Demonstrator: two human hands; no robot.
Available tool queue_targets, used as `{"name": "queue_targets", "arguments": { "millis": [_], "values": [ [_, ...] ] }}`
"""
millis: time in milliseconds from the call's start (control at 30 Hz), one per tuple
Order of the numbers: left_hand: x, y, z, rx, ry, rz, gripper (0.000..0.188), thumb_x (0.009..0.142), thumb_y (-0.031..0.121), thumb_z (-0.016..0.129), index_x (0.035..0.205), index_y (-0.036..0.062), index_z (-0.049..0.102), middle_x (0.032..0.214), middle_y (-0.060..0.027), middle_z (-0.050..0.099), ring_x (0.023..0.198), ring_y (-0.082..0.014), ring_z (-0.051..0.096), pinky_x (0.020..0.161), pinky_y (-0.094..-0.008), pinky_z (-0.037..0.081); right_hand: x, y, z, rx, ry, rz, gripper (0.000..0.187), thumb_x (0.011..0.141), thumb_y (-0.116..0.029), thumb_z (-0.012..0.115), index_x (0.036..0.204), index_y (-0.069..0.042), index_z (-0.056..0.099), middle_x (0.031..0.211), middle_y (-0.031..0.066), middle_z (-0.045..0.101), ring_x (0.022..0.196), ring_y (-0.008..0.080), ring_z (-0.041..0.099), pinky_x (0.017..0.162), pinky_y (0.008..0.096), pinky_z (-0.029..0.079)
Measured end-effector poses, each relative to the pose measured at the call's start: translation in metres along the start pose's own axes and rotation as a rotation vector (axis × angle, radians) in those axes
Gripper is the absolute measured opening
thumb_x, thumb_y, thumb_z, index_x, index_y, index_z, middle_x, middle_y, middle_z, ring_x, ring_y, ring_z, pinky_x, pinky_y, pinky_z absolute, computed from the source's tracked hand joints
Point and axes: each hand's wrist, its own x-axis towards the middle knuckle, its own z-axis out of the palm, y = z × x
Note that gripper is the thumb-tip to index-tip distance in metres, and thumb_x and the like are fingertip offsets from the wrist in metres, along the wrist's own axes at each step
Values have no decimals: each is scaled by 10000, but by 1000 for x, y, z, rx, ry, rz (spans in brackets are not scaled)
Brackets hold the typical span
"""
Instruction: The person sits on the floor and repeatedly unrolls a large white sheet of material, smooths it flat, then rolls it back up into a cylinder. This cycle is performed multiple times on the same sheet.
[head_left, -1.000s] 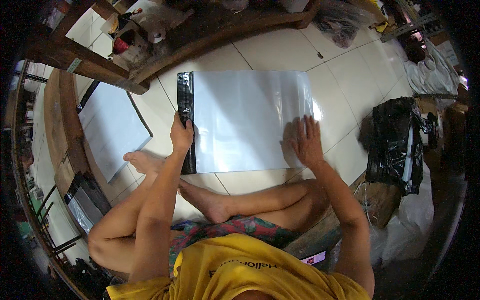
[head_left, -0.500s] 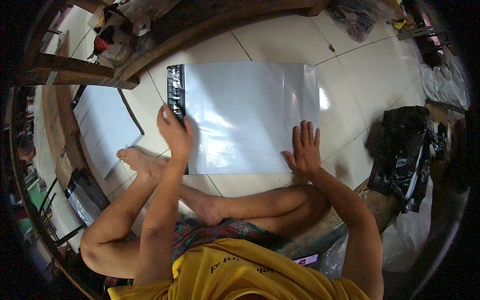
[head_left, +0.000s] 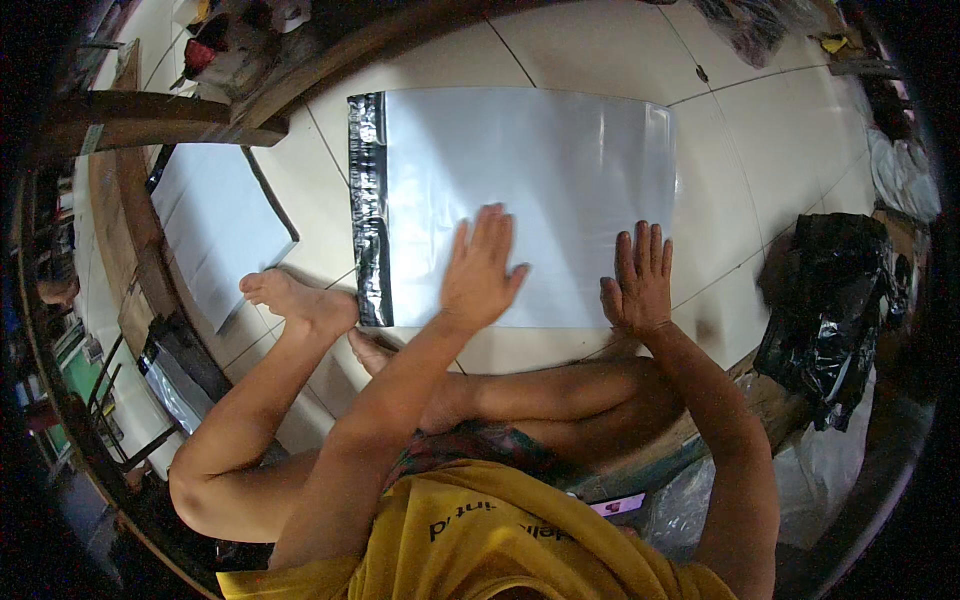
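A large grey plastic mailing bag (head_left: 560,160) lies flat on the tiled floor before me. A black strip (head_left: 370,210) runs along its left edge. My left hand (head_left: 482,268) is over the lower middle of the bag, fingers stretched out, slightly blurred; whether it presses on the plastic I cannot tell. Near the lower right corner, my right hand (head_left: 640,280) rests flat on the bag with its fingers spread. Neither hand grips anything.
A flat stack of similar pale bags (head_left: 220,230) lies at the left, beside my foot. A wooden beam (head_left: 180,118) juts in above it. Crumpled black plastic (head_left: 830,310) sits at the right. A lit phone (head_left: 618,505) lies near my lap.
My left hand has left the black strip and moved right, onto the middle of the bag. My right hand stays flat near the bag's lower right corner. The view has shifted slightly.
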Motion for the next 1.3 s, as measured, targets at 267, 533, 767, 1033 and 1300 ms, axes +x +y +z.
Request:
{"name": "queue_targets", "arguments": {
  "millis": [267, 533, 767, 1033, 1300],
  "values": [
    [-38, -55, -18, 7, 117, -116, 752, 943, 340, 564, 1477, -118, 297, 1567, -321, 255, 1480, -461, 213, 1203, -581, 156, 16, 6, -16, 35, -117, 24, 715, 956, -352, 515, 1501, 60, 306, 1574, 339, 218, 1476, 518, 162, 1175, 677, 118],
    [-34, -53, -22, 62, 69, -121, 767, 962, 384, 528, 1517, -77, 269, 1599, -269, 238, 1509, -394, 179, 1232, -536, 111, 152, 61, -36, -33, 141, -17, 820, 978, -509, 493, 1473, 120, 317, 1573, 327, 252, 1489, 457, 195, 1222, 552, 155],
    [-37, -56, -19, 45, 68, -124, 801, 927, 371, 574, 1485, -119, 274, 1567, -314, 255, 1493, -436, 197, 1222, -567, 111, 158, 56, -25, -89, 114, -47, 934, 944, -630, 483, 1494, 103, 302, 1577, 354, 213, 1498, 494, 129, 1222, 573, 86],
    [67, -8, -12, -267, 409, 23, 465, 859, 226, 706, 1162, -98, 568, 1345, -330, 452, 1280, -495, 406, 1109, -578, 313, 157, 58, -29, 8, 164, -49, 906, 883, -667, 549, 1547, -91, 327, 1559, 394, 197, 1471, 555, 132, 1210, 607, 88],
    [201, 55, 19, -144, 244, 246, 760, 988, 466, 483, 1494, -77, 322, 1579, -249, 301, 1498, -372, 218, 1240, -493, 108, 161, 74, -4, -43, 225, -75, 878, 913, -497, 520, 1520, 78, 255, 1574, 359, 214, 1474, 540, 160, 1211, 597, 135]
  ]
}}
